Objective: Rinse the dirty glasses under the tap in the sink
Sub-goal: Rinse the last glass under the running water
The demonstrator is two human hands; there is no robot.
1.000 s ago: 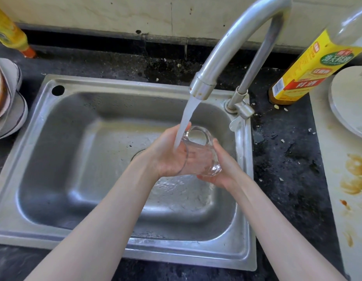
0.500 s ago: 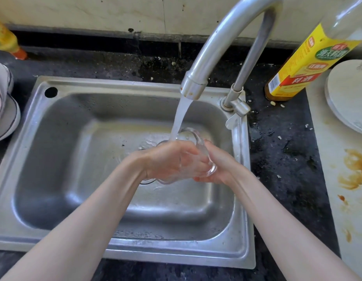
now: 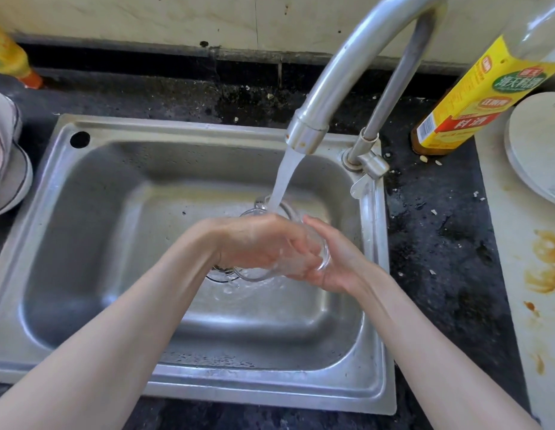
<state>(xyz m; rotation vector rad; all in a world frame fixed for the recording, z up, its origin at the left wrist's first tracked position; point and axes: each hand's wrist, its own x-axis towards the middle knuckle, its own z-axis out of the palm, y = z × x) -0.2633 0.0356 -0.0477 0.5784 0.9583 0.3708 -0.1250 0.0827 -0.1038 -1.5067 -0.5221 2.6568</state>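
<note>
Left hand [image 3: 257, 240] wraps over the top of a clear drinking glass [image 3: 301, 243], fingers curled round its body. Right hand [image 3: 335, 259] cups the same glass from below and the right, fingers curled under its base end. So both hands are holding one glass, no free hand. The glass lies tilted on its side, mouth toward the back of the sink, held above the drain [image 3: 221, 273] and clear of the basin floor.

Water stream [image 3: 284, 178] from the tap spout [image 3: 307, 135] lands at the glass mouth, right at the rim. Judged step: rinsing this glass, mid-rinse.

To do it well: keep the mouth under the stream so water runs inside, turn the glass between the palms so the whole wall gets flushed, then tip it mouth-down to empty. Wet glass looks slippery, so grip should stay firm with the right hand supporting underneath. Keep the rim off the metal spout and the steel sink [image 3: 93, 305] wall, likely chip risk.

Outward: tap lever [image 3: 360, 186] by the spout base at the sink's right rim. Dark bench [image 3: 440, 243] with crumbs, yellow-labelled bottle [image 3: 468, 100] at right, stacked bowls [image 3: 6, 169] at left edge, stained pale board [image 3: 543, 274] far right. Other dirty glasses not in view.
</note>
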